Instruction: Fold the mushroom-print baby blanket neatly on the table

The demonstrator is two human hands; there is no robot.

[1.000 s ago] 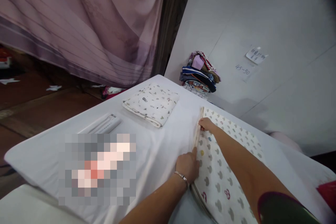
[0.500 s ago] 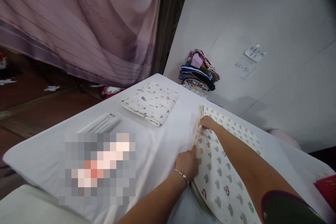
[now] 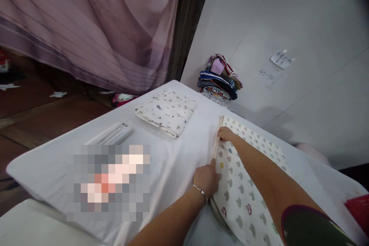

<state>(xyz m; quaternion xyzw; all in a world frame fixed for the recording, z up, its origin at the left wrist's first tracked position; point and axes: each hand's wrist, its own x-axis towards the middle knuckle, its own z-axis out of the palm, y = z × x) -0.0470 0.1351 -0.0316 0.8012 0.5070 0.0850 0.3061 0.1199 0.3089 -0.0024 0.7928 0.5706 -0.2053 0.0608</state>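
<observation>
Mushroom-print cloth (image 3: 239, 188) lies on table (image 3: 173, 153) nr wall (image 3: 302, 103), prob. light, soft & floppy, best held by layered edge (image 3: 216, 147), where L hand (image 3: 205, 180) & R hand (image 3: 226, 133) grip, fingers nearly closed.

The mushroom-print sheet (image 3: 238, 200) looks like matt cloth, the bracelet (image 3: 200, 192) glossy metal, the wall (image 3: 317, 19) smooth.

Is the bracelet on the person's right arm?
No, the bracelet is around the wrist of the left hand, the one nearer the bottom of the picture.
</observation>
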